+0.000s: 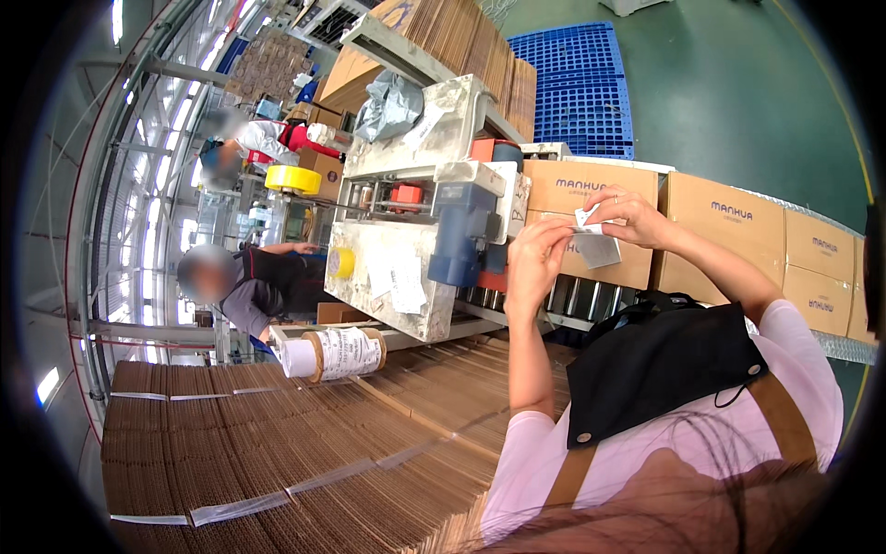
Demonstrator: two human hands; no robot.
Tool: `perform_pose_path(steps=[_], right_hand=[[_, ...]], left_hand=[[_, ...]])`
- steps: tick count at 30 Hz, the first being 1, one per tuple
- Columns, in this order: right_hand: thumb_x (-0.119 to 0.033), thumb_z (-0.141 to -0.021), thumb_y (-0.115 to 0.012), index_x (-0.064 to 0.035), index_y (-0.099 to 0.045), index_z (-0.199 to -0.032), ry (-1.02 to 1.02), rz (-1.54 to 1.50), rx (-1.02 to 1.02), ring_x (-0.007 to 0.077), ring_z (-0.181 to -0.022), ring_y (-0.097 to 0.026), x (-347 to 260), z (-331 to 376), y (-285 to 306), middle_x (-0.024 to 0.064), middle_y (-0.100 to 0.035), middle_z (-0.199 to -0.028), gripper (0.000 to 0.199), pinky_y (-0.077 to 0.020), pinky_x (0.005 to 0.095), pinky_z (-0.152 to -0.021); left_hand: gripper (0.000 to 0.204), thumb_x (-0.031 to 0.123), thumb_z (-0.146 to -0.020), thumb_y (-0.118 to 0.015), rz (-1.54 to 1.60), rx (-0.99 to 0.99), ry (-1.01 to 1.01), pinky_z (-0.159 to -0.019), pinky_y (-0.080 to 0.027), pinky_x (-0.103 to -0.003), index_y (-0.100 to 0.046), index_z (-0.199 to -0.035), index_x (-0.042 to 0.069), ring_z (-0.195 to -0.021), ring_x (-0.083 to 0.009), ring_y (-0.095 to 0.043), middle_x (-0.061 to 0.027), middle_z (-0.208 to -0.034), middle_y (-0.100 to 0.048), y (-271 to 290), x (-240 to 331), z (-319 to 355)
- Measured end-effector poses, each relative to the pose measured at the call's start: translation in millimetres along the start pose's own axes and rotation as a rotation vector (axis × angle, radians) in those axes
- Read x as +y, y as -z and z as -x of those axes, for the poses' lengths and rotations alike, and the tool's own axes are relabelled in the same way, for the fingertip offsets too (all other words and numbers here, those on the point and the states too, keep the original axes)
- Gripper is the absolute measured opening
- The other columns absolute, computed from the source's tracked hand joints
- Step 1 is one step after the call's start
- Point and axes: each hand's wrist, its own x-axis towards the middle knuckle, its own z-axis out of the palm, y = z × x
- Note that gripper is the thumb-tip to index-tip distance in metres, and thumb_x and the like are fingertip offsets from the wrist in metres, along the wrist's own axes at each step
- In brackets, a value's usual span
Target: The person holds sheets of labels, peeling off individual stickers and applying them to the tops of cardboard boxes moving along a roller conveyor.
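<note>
Above a brown cardboard carton point(544, 185), both my hands are raised close together. My left hand point(538, 256) pinches the near-left edge of a small white label point(588, 228) between thumb and fingers. From the other side my right hand point(632, 218) grips the same label, its fingers bent over the upper part. A greyish, sheet-like piece point(600, 253) hangs below the label; whether it is the label's backing I cannot tell. The carton stands on a roller conveyor point(577, 300), just beyond my hands.
More closed cartons point(724, 226) line the conveyor to the right. A taping machine point(457, 222) stands left of my hands, with label rolls point(346, 355) nearby. Bundled flat cardboard point(305, 443) fills the lower left. Blue pallets point(572, 88) lie beyond. A co-worker point(286, 282) is at the left.
</note>
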Motion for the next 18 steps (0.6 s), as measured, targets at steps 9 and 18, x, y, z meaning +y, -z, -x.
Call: perform_pose_path(steps=[9,18], right_hand=[[-0.004,-0.083,-0.055,0.0001,-0.061,-0.088,0.007,0.070,0.028,0.0297,-0.087,-0.058,42,22,-31,0.0134,-0.062,-0.088,0.009,-0.0449,0.0386,-0.079],[-0.005,-0.087,-0.051,0.0012,-0.061,-0.084,0.054,0.008,0.221,0.0293,-0.070,-0.061,35,6,-41,0.0151,-0.060,-0.073,0.012,-0.0482,0.0344,-0.065]], left_hand=[[0.014,-0.008,-0.073,-0.067,0.526,0.200,0.234,-0.075,-0.050,-0.026,-0.069,-0.087,-0.004,-0.082,-0.0165,-0.062,-0.0138,-0.090,-0.067,26,-34,14],[0.008,-0.005,-0.075,-0.067,0.808,0.707,0.395,-0.072,-0.051,-0.026,-0.067,-0.082,-0.002,-0.081,-0.0155,-0.062,-0.0101,-0.083,-0.066,64,-90,54]])
